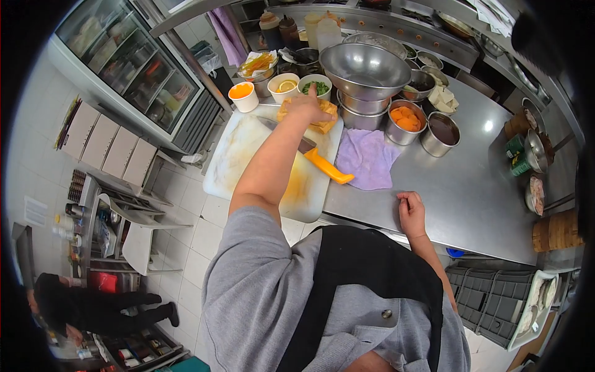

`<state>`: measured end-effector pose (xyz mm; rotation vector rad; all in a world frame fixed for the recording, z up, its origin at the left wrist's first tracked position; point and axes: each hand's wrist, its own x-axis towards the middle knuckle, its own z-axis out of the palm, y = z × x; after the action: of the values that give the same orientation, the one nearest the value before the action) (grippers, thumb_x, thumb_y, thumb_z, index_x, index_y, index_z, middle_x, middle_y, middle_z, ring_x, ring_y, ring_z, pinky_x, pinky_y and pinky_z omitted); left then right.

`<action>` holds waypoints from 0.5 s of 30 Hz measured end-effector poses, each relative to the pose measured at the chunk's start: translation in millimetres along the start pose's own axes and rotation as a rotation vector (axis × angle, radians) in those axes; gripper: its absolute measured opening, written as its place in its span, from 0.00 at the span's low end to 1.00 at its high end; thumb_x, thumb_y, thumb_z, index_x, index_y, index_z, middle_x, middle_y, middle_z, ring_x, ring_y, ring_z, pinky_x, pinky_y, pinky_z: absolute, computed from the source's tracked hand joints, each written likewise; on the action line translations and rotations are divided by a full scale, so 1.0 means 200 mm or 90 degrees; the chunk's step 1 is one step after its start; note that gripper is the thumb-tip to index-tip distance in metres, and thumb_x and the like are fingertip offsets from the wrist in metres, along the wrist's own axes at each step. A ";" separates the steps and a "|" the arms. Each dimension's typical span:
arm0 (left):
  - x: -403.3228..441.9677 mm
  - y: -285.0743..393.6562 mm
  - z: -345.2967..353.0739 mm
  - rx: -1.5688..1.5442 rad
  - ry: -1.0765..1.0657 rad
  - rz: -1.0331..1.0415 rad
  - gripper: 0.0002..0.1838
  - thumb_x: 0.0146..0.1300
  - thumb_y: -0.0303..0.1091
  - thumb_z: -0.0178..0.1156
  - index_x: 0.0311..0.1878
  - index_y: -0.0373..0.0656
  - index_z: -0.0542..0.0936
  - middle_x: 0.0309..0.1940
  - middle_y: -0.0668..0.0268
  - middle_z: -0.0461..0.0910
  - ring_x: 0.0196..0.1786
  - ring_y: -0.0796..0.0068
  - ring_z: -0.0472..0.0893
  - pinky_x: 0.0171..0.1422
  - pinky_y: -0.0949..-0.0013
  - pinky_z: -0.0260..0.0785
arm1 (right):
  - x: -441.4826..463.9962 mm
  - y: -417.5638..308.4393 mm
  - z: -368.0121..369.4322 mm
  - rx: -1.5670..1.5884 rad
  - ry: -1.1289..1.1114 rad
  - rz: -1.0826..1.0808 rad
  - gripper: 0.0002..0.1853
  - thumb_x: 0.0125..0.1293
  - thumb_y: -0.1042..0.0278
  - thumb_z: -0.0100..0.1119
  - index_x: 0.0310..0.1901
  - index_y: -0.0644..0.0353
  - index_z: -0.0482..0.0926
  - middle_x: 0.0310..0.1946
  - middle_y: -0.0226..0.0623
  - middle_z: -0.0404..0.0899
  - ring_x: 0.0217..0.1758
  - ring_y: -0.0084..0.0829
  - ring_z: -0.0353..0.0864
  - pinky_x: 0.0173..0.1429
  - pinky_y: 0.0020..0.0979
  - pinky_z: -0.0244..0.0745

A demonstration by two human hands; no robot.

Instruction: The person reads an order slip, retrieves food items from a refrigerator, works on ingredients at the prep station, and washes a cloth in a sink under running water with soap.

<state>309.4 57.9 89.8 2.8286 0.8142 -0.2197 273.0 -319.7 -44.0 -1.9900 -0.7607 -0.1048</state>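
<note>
Your left hand (304, 113) reaches over the far end of the white cutting board (235, 152), above a golden-brown piece of food (328, 124) lying there. That piece shows a warm yellow-orange, uneven surface with darker toasted patches; your palm covers part of it, so its full outline is hidden. Your index finger points across the chopped greens (322, 88), which look deep green and leafy inside a small white bowl (304, 81) just beyond the board. Your thumb stands out to the right, over the golden food. I cannot tell whether your left fingers are clamped on anything, or whether they touch the food or only hang over it.

Your right hand (411, 214) rests at the near edge of the steel surface (477, 149), its fingers curled loosely together, with nothing visible in it.

Under your left forearm lies 1 knife; the blade is partly hidden, and its bright yellow handle (330, 166) runs off the board's right side onto a crumpled lilac cloth (370, 161). The board is scuffed, with yellowish stains. Left of the greens stand 2 more white containers: 1 with lemon slices (287, 85), 1 with something bright orange (240, 90).
</note>
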 end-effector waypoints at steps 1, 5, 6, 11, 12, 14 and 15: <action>-0.02 0.02 -0.01 0.008 0.008 -0.023 0.68 0.35 0.68 0.69 0.73 0.42 0.45 0.63 0.51 0.69 0.64 0.57 0.71 0.65 0.62 0.64 | 0.00 0.00 0.00 -0.003 -0.002 0.006 0.07 0.57 0.82 0.49 0.35 0.64 0.76 0.32 0.42 0.76 0.39 0.41 0.75 0.46 0.34 0.70; 0.01 -0.01 -0.02 -0.066 -0.011 -0.026 0.65 0.35 0.59 0.72 0.73 0.42 0.46 0.63 0.50 0.68 0.63 0.57 0.71 0.65 0.62 0.64 | 0.00 0.02 0.01 0.005 0.007 -0.010 0.07 0.58 0.82 0.49 0.35 0.64 0.77 0.32 0.41 0.76 0.39 0.41 0.74 0.45 0.34 0.70; 0.05 -0.04 -0.01 -0.065 -0.011 -0.025 0.65 0.35 0.59 0.72 0.73 0.42 0.46 0.63 0.50 0.68 0.63 0.57 0.71 0.65 0.62 0.64 | -0.01 0.02 0.01 0.007 0.009 -0.014 0.07 0.58 0.82 0.49 0.35 0.64 0.77 0.32 0.41 0.76 0.39 0.41 0.74 0.45 0.34 0.70; 0.13 -0.13 -0.04 -0.172 0.071 0.035 0.62 0.37 0.49 0.72 0.72 0.39 0.46 0.59 0.49 0.72 0.60 0.57 0.74 0.64 0.66 0.65 | -0.01 0.01 0.00 -0.001 0.004 -0.009 0.07 0.58 0.82 0.50 0.35 0.63 0.77 0.32 0.41 0.76 0.39 0.40 0.74 0.45 0.34 0.70; 0.15 -0.16 -0.06 -0.171 0.072 0.035 0.62 0.37 0.49 0.72 0.72 0.39 0.46 0.59 0.49 0.72 0.60 0.57 0.74 0.64 0.66 0.65 | -0.01 0.01 0.00 0.004 0.006 -0.007 0.07 0.58 0.81 0.50 0.35 0.63 0.77 0.32 0.41 0.76 0.38 0.40 0.74 0.45 0.34 0.70; 0.19 -0.21 -0.09 -0.203 0.138 0.025 0.61 0.37 0.50 0.72 0.72 0.39 0.47 0.58 0.49 0.73 0.59 0.56 0.75 0.63 0.64 0.66 | -0.01 0.02 0.01 0.010 0.009 -0.003 0.07 0.58 0.81 0.50 0.35 0.63 0.77 0.32 0.41 0.75 0.38 0.40 0.74 0.45 0.34 0.70; 0.18 -0.23 -0.13 -0.202 0.136 0.025 0.61 0.37 0.50 0.72 0.72 0.39 0.47 0.58 0.49 0.73 0.59 0.56 0.75 0.63 0.64 0.66 | -0.01 0.02 0.01 0.011 0.010 -0.005 0.07 0.58 0.81 0.50 0.35 0.63 0.77 0.31 0.41 0.75 0.38 0.40 0.74 0.44 0.34 0.70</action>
<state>316.8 118.8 101.3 2.5909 0.7562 0.2035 273.9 -320.4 -48.3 -1.9676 -0.7568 -0.1179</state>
